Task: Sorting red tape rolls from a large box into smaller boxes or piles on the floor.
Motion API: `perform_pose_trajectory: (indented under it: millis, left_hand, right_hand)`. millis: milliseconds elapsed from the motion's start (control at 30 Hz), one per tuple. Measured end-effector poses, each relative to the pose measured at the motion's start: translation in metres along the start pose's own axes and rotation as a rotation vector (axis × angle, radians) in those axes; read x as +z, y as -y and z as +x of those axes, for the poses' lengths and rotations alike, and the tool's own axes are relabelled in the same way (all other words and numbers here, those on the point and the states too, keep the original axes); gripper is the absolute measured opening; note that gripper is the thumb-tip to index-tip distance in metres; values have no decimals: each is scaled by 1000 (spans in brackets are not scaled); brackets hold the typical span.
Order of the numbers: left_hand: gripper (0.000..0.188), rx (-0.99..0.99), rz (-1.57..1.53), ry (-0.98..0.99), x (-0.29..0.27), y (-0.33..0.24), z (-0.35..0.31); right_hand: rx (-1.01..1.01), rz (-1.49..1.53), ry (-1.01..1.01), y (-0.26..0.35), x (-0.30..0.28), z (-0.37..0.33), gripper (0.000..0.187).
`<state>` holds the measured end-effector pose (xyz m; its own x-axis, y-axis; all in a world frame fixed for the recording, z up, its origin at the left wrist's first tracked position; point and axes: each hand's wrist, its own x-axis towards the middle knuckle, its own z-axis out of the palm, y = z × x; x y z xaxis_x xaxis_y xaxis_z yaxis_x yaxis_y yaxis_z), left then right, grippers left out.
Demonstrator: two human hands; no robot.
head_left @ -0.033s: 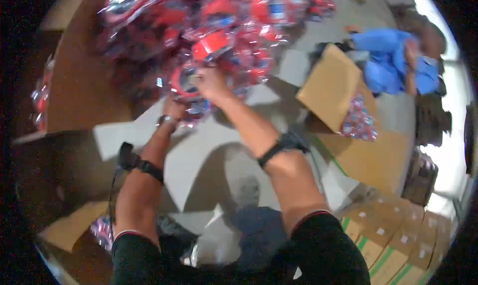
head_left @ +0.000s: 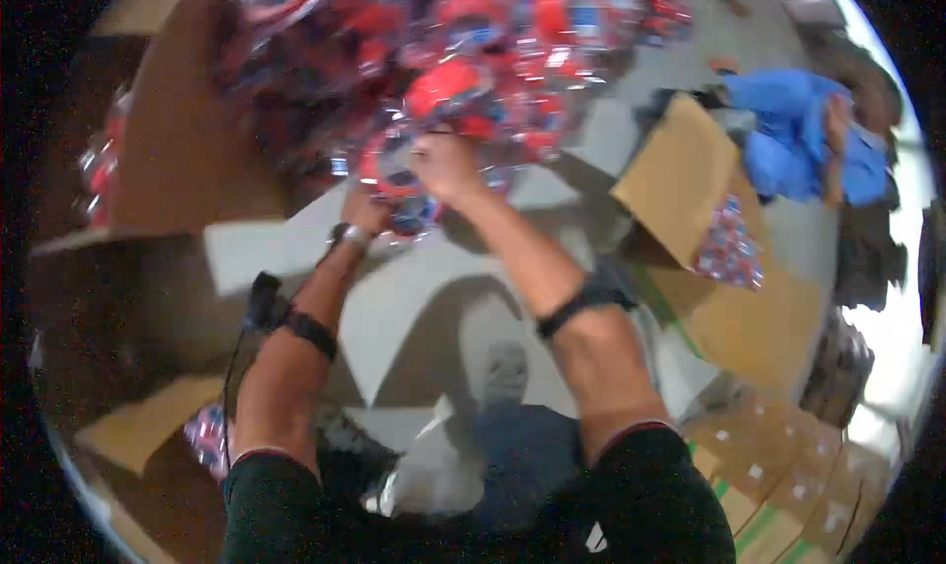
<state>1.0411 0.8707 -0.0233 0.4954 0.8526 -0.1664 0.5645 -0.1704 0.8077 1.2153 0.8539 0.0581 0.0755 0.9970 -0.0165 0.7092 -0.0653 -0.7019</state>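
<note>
A large heap of red things in clear plastic bags (head_left: 473,17) lies in front of me, blurred; their kind cannot be made out. My right hand (head_left: 448,165) is closed at the near edge of the heap, gripping a clear-bagged round red item (head_left: 394,170). On the left side of that same item, my left hand (head_left: 365,214) curls in against the plastic, its fingers mostly hidden. Just under the two hands hangs or lies another bagged item with blue on it (head_left: 414,214); which of the two cannot be told.
Big open cardboard boxes (head_left: 177,160) stand at my left, one with red bagged things beside it. To the right, an open carton (head_left: 680,160) holds small bagged items. A person in blue (head_left: 818,135) is farther right. Stacked cartons (head_left: 769,465) fill the lower right.
The whole view has shifted slightly, so the scene sits a little farther right. Both hands keep their places at the bagged items.
</note>
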Motion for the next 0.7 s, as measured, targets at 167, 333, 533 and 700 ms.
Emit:
perform_pose_trajectory:
  millis: [167, 333, 533, 700]
  left_hand:
    - [39, -107, -158, 256, -82, -25, -76]
    - [38, -240, -492, 238, -222, -76, -189]
    - [30, 45, -809, -126, -225, -166, -327]
    - [39, -3, -840, -267, -250, -174, -429]
  right_hand:
    - [312, 734, 178, 32, -43, -97, 15]
    - [246, 733, 33, 78, -94, -125, 14]
    - [-414, -50, 68, 240, -73, -194, 15]
    - [-245, 467, 309, 355, -80, -253, 13]
